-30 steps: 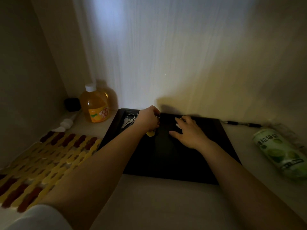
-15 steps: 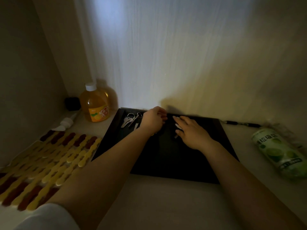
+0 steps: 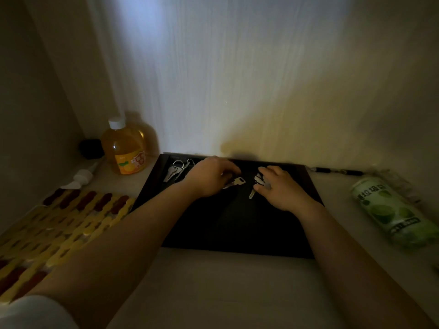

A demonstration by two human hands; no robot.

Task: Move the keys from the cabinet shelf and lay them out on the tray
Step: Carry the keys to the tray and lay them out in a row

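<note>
A dark rectangular tray (image 3: 232,231) lies on the cabinet shelf against the back wall. A bunch of silver keys on rings (image 3: 177,169) rests in the tray's far left corner. My left hand (image 3: 209,178) hovers low over the tray's far middle, fingers curled on a single silver key (image 3: 235,182) that lies on the tray. My right hand (image 3: 280,188) rests to its right, fingertips on another key (image 3: 252,193) and some pale key heads (image 3: 259,179). The light is dim.
An orange juice bottle (image 3: 127,148) stands left of the tray, a small black object (image 3: 91,148) behind it. A yellow and red patterned mat (image 3: 54,224) covers the left shelf. A green can (image 3: 392,210) lies on its side at the right, a pen (image 3: 337,171) behind it.
Both hands moved slightly apart on the tray. A single key now shows under my left fingertips, and another under my right hand.
</note>
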